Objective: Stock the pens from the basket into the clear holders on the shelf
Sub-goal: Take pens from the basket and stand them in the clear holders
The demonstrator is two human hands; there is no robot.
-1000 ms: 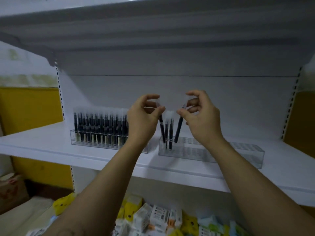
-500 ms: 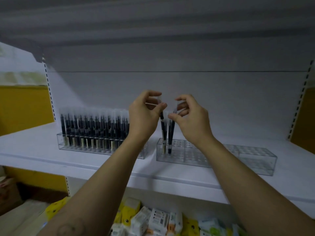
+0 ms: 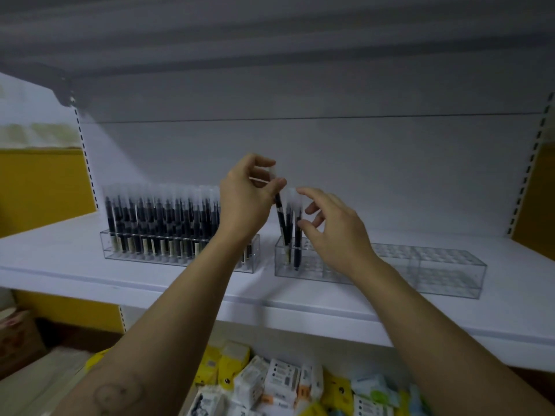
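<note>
Two clear holders stand on the white shelf. The left holder is packed with several dark pens with frosted caps. The right holder carries a few pens at its left end; the other slots hold nothing. My left hand pinches the cap end of a dark pen that leans with its tip at the right holder's left end. My right hand hovers beside the standing pens with fingers spread and holds nothing. The basket is out of view.
An upper shelf overhangs close above my hands. Below the shelf lies a heap of small yellow and white boxes. A brown carton sits at the lower left. Yellow walls flank the shelf unit.
My right hand has let go of the pen it held, which now stands in the right holder, and its fingers have spread. My left hand still holds its pen, lower toward the holder.
</note>
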